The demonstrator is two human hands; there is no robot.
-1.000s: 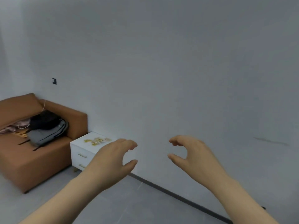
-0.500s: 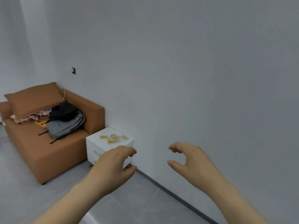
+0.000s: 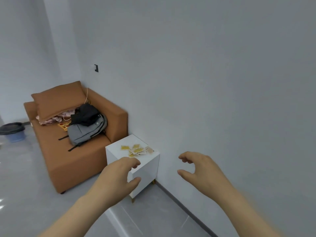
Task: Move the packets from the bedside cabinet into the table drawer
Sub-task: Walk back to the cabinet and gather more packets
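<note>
- Packets (image 3: 136, 150), small flat sachets, mostly yellow and a few pale, lie in a loose scatter on top of the bedside cabinet (image 3: 147, 169), more toward the side next to the wall. Some of them overlap.
- They look very light, thin and soft. I judge that their smooth film can slide on the glossy white top and slip out between the fingers. A drop should not harm them, but a hard squeeze could perhaps burst one.
- For taking hold, I think it is best to pinch one by an edge or corner. Another way is to sweep several together into a small pile and lift them with the fingers under it.
- The left hand (image 3: 118, 178) hangs in the air before the near corner of the cabinet. It is empty, with the fingers loosely curled and the thumb apart, and touches nothing.
- The right hand (image 3: 201, 170) is also empty and loosely curled, in front of the wall, to the right of the cabinet.
- The cabinet stands between a brown sofa (image 3: 77, 161) and the wall. A grey backpack (image 3: 85, 132) lies on the sofa.
- The table drawer is not in view.
</note>
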